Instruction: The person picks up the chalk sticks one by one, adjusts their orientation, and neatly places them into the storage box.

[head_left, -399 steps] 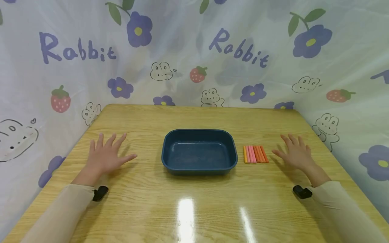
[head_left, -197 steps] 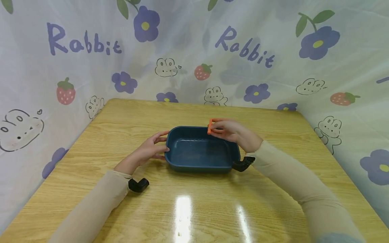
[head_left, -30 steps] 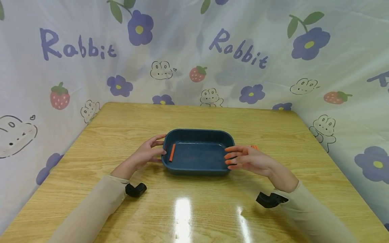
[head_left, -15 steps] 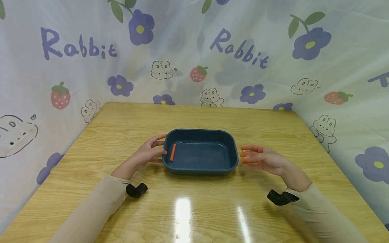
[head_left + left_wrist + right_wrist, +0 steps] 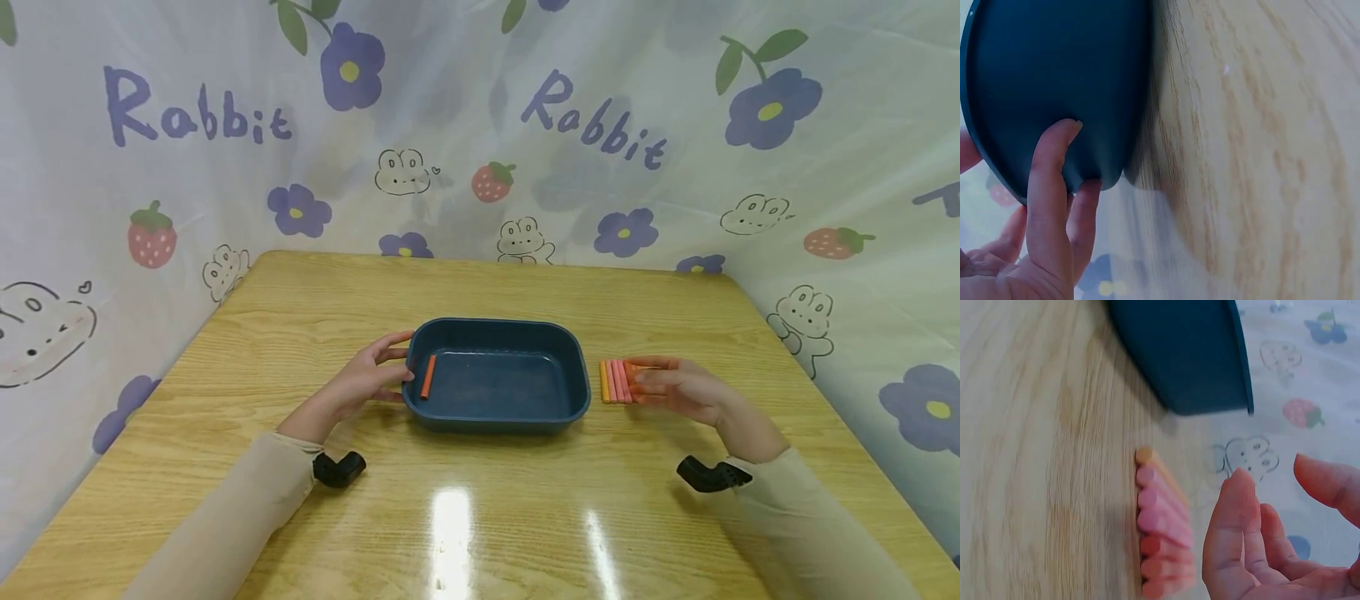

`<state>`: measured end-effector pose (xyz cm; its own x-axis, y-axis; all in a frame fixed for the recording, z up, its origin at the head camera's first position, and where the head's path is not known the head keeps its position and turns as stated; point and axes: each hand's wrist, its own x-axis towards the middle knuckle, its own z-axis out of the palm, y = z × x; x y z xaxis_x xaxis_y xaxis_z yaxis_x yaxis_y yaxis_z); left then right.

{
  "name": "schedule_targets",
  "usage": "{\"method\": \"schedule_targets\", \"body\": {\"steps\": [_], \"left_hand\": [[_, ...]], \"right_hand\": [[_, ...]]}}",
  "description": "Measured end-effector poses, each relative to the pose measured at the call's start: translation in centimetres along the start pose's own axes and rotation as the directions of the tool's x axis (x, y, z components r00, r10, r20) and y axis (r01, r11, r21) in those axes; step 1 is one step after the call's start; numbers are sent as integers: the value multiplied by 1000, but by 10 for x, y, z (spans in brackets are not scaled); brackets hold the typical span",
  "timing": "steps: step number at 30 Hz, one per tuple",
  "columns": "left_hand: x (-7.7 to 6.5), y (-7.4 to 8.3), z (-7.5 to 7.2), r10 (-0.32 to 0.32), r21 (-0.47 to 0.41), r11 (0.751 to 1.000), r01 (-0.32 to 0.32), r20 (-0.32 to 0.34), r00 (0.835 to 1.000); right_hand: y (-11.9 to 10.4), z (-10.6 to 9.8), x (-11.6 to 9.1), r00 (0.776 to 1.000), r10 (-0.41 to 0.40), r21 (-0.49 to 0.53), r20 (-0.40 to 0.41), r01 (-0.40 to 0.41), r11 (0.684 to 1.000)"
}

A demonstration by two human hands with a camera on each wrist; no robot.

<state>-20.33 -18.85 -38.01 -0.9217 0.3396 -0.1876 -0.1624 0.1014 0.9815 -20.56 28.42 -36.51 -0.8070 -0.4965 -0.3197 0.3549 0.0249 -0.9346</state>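
A dark blue bin [image 5: 495, 423] stands mid-table. My left hand [image 5: 367, 375] grips its left end, thumb at the rim and fingers against the outer wall. The left wrist view shows those fingers [image 5: 1047, 200] touching the bin's wall [image 5: 1085, 62]. Inside, near the left wall, lies one orange chalk stick [image 5: 427, 377]. To the right of the bin sits a row of several chalk sticks: yellow [image 5: 605, 382], pink [image 5: 618, 382] and orange [image 5: 1154, 569]. My right hand [image 5: 678, 390] hovers at the row's orange end, thumb and fingers apart, holding nothing; it partly hides the orange sticks in the head view.
The wooden table [image 5: 360, 517] extends around the bin, with glossy light reflections near the front. A white curtain [image 5: 450, 100] printed with flowers, rabbits and strawberries hangs behind and at both sides. Each wrist carries a black camera mount [image 5: 339, 469].
The orange chalk stick that my right hand held over the bin now lies inside it. My right hand has since moved right to the chalk row. My left hand stays on the bin.
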Motion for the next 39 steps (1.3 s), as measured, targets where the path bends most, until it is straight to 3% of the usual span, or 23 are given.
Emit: {"method": "schedule_targets", "body": {"steps": [10, 15, 20, 29, 39], "left_hand": [[0, -1, 0, 1, 1, 1000, -1, -3, 1000], [-1, 0, 0, 1, 1, 1000, -1, -6, 1000], [-1, 0, 1, 2, 1, 1000, -2, -7, 1000], [-1, 0, 1, 3, -2, 1000, -3, -7, 1000], [-1, 0, 1, 7, -3, 1000, -7, -2, 1000]], "right_hand": [[4, -15, 2, 992, 30, -24, -125, -33, 999], [7, -19, 6, 978, 35, -106, -207, -58, 993], [11, -22, 12, 966, 24, -237, -258, -88, 967], [14, -23, 18, 955, 16, -344, -295, -122, 931], [10, -26, 25, 955, 41, -475, -293, -183, 861]]}}
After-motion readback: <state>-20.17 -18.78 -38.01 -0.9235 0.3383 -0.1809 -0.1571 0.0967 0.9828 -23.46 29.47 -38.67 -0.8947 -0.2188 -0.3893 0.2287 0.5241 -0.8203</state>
